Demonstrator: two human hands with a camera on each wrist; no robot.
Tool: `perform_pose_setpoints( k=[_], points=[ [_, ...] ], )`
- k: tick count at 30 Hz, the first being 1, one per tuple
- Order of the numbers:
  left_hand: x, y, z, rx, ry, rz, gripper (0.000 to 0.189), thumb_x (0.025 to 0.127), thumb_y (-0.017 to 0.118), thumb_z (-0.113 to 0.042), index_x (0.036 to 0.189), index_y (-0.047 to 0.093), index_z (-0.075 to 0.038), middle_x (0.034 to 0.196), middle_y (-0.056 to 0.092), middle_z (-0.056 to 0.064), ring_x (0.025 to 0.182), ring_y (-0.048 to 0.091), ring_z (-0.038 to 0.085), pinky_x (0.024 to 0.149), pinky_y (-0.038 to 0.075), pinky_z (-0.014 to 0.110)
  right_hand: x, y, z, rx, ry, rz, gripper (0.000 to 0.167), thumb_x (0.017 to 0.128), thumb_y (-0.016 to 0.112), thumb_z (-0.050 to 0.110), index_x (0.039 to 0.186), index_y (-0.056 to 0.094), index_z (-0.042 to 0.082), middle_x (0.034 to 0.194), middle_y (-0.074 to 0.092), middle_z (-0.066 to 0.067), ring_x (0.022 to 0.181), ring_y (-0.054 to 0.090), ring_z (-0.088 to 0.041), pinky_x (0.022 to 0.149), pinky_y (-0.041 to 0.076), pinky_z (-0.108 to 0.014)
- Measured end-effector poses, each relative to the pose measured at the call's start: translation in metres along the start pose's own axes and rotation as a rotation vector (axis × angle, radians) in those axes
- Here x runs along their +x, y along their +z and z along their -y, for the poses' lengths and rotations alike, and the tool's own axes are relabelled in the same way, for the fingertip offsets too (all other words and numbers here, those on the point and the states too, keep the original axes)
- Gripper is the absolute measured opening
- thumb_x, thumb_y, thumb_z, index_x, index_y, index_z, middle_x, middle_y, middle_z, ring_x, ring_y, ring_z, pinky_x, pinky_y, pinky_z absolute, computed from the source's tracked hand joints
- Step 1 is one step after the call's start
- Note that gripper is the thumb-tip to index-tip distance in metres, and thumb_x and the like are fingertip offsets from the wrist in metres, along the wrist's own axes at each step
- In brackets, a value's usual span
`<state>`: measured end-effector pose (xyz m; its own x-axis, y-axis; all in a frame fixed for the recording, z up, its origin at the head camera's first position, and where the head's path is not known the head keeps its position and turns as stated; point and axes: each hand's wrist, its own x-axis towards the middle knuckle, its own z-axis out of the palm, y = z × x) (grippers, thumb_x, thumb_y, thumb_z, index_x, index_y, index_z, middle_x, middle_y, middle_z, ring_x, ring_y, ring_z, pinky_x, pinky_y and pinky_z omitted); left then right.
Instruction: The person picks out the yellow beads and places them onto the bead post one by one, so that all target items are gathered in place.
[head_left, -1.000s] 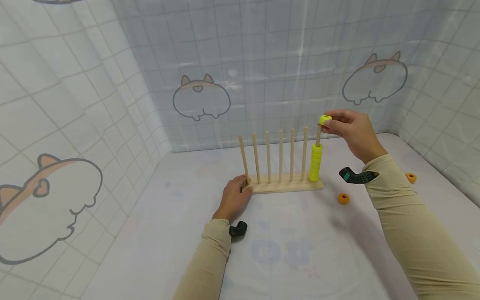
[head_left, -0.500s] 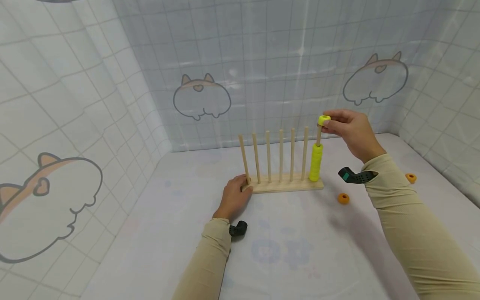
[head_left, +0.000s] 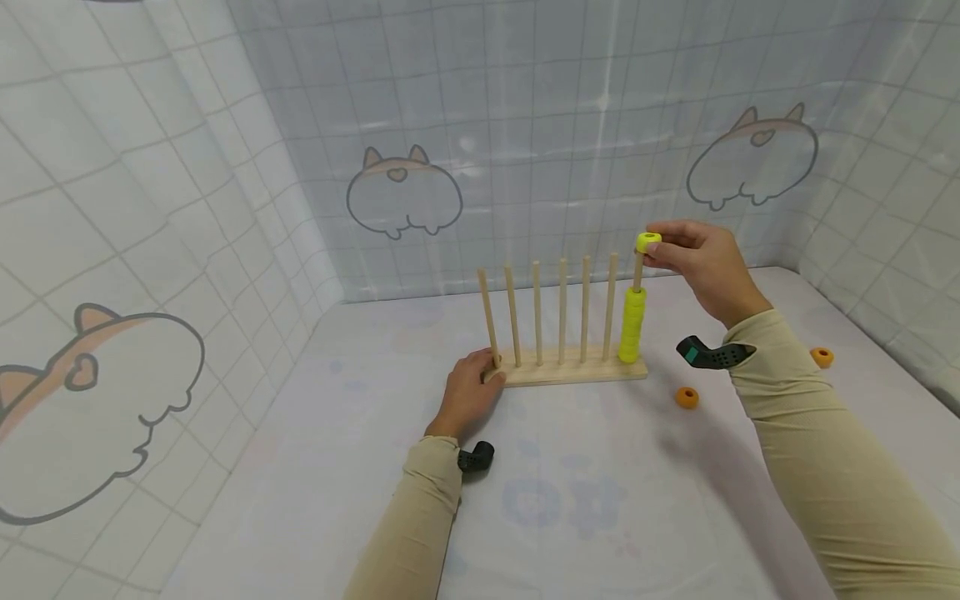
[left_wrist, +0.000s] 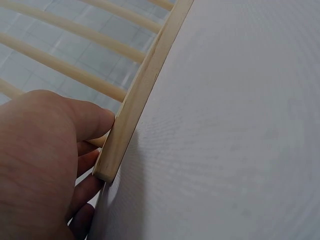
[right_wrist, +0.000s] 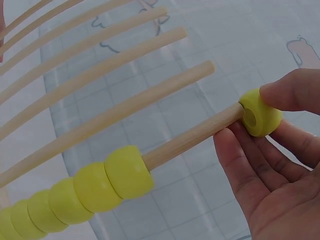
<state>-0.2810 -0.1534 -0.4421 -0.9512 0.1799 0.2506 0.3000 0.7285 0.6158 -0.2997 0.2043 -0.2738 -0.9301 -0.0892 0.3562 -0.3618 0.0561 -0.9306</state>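
A wooden peg rack (head_left: 570, 372) with several upright pegs stands on the table in the head view. My left hand (head_left: 469, 393) grips the left end of its base, thumb (left_wrist: 95, 119) on the front edge and fingers behind, partly hidden. Between thumb and fingers, my right hand (head_left: 701, 260) pinches a yellow bead (right_wrist: 262, 114) at the top of the rightmost peg (right_wrist: 195, 136). The bead's hole meets the peg's tip; how far it is on, I cannot tell. Lower on that peg sits a stack of several yellow beads (head_left: 632, 327), with bare peg above. The other pegs carry no beads.
One orange bead (head_left: 687, 397) lies on the table right of the rack. Another orange bead (head_left: 822, 357) is farther right, beyond my right wrist. Tile-patterned sheeting (head_left: 525, 150) with cartoon prints rises behind the rack and along both sides.
The pinched yellow bead has shifted very slightly left at the peg's tip. My left hand and the rack stay in place.
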Motion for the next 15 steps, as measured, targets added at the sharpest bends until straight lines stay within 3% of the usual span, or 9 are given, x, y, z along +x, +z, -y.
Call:
perform_pose_setpoints(
  k=[15],
  points=[
    [-0.0001,-0.0016,-0.0015,-0.009,-0.001,0.006,0.038,0.097,0.062,-0.023,0.130,0.066,-0.006,0.145,0.054,0.010,0.132,0.047,0.035,0.110,0.035,0.054,-0.0002,0.0026,-0.0013,-0.054,-0.001,0.010,0.042,0.097,0.067,0.012,0.133,0.056,-0.008,0.116,0.065,-0.006,0.100,0.066,-0.016,0.090,0.052,-0.020]
  ],
)
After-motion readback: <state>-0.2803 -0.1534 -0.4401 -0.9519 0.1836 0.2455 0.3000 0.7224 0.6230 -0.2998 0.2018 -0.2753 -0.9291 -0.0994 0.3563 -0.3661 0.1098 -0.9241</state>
